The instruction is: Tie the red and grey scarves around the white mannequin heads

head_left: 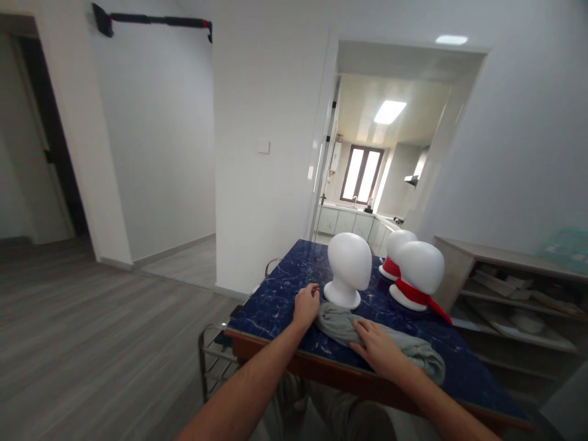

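A grey scarf-like cloth (pixel 408 346), bunched into a long roll, lies along the near side of the blue marbled table (pixel 271 306). My right hand (pixel 379 348) rests on top of it, fingers spread and laid over the fabric. Beside the cloth's left end, my left hand (pixel 306 305) is on the tabletop with loosely bent fingers and nothing visible in them. Just beyond the cloth stands a bare white foam mannequin head (pixel 349 263), upright, close to my left fingers. The cloth lies against its base.
Farther right are two more white heads, a front one (pixel 420 266) and a rear one (pixel 400 242), with red cloth around their necks. A shelf unit (pixel 505 294) stands right of the table. A metal-framed chair (pixel 214 355) is at the left. Behind, a doorway opens to a kitchen.
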Motion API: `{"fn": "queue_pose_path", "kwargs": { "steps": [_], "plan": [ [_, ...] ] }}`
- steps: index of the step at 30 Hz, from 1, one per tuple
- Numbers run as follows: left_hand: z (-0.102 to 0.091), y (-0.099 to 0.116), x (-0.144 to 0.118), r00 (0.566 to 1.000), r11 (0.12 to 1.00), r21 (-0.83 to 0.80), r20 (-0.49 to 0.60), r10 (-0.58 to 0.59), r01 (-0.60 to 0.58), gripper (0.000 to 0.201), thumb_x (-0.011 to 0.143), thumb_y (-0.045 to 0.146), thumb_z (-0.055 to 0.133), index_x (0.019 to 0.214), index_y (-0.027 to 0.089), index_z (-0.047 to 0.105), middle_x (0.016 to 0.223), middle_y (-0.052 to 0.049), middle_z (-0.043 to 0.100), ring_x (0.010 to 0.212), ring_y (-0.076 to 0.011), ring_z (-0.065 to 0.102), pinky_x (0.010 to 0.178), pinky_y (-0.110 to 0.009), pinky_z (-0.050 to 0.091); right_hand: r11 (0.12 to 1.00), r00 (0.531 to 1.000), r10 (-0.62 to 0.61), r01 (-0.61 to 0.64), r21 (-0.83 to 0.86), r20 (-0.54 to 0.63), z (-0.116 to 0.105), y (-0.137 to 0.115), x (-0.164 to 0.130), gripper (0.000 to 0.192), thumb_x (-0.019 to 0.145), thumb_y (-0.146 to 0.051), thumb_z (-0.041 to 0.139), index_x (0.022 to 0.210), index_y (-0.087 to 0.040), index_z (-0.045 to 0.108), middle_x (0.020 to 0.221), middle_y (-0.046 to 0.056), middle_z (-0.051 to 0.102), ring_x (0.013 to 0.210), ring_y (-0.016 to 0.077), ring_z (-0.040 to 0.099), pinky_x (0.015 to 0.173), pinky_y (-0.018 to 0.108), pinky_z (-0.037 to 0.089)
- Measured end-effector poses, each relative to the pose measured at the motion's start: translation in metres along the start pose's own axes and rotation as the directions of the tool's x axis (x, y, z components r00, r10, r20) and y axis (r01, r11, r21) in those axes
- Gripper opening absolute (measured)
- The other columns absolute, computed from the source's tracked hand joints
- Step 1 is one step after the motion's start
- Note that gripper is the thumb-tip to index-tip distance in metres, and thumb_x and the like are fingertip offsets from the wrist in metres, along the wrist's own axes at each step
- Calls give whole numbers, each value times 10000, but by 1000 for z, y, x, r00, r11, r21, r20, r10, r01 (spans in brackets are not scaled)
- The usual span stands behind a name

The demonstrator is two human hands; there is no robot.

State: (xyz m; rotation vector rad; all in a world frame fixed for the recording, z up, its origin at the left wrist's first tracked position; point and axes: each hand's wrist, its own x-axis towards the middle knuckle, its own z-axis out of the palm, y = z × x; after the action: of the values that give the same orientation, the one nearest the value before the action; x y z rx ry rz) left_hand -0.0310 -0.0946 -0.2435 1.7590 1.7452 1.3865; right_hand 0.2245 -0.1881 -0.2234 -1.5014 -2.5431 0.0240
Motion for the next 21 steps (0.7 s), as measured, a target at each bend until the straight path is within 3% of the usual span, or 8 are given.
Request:
{"fn": "queue_pose_path", "kwargs": {
  "steps": [3,6,11,13,15,17,19,21],
  "plan": [
    [-1,-1,0,1000,1000,-9,15,-11,11,326,1019,239,527,1267,207,736,1280,-93,773,1227,-230,684,1109,-347,478,991,992,-124,125,55,-24,6,-3,-9,527,1039,-358,523,1539,-206,591,1565,137,567,1438,319,518,1235,484,383],
    [1,1,1,1000,999,-36,29,11,-10,355,1023,254,495,1291,200,723,1299,-94,766,1232,-223,686,1117,-343,480,983,987,-160,161,92,-16,0,-5,-13,607,1052,-501,521,1597,-235,521,1625,116,510,1496,320,464,1302,570,243],
    [-14,-7,-6,962,989,115,264,64,-97,538,1019,321,490,1524,152,568,1588,-139,566,1497,-251,506,1251,-373,359,986,987,-31,56,159,-156,-27,30,-10,657,1058,-616,453,1579,-223,536,1584,128,556,1489,305,482,1322,586,155],
    [-43,-29,-13,928,944,279,367,63,-175,634,1010,416,526,1593,170,491,1678,-147,440,1591,-312,358,1294,-454,278,978,971,47,3,209,-236,-37,59,-13,614,1052,-612,453,1493,-217,620,1504,126,630,1423,314,546,1301,577,220],
    [-89,-65,-16,943,868,446,324,73,-220,635,1012,479,511,1599,237,481,1714,-116,382,1620,-339,280,1305,-518,219,959,947,129,-43,282,-294,-44,92,-21,573,1035,-615,466,1363,-212,707,1404,126,697,1336,322,610,1236,536,350],
    [-147,-107,-13,979,775,624,201,-34,-101,606,1002,481,505,1549,222,519,1658,-150,473,1568,-359,392,1263,-526,302,934,918,215,-93,346,-334,-47,127,-30,540,1010,-627,482,1190,-208,772,1279,130,753,1208,322,676,1099,458,480],
    [-202,-142,-1,976,628,768,23,-218,122,584,987,469,504,1466,142,568,1493,-222,632,1409,-388,587,1164,-509,437,907,880,313,-164,388,-358,-47,159,-38,527,988,-635,486,1010,-207,792,1096,136,794,1028,317,725,929,399,530],
    [-240,-161,17,989,504,853,-87,-119,136,569,981,422,477,1428,85,581,1418,-268,667,1371,-418,606,1157,-549,434,871,836,406,-233,432,-370,-42,185,-41,545,972,-639,466,904,-201,784,909,132,791,858,300,728,799,371,515]
  ]
}}
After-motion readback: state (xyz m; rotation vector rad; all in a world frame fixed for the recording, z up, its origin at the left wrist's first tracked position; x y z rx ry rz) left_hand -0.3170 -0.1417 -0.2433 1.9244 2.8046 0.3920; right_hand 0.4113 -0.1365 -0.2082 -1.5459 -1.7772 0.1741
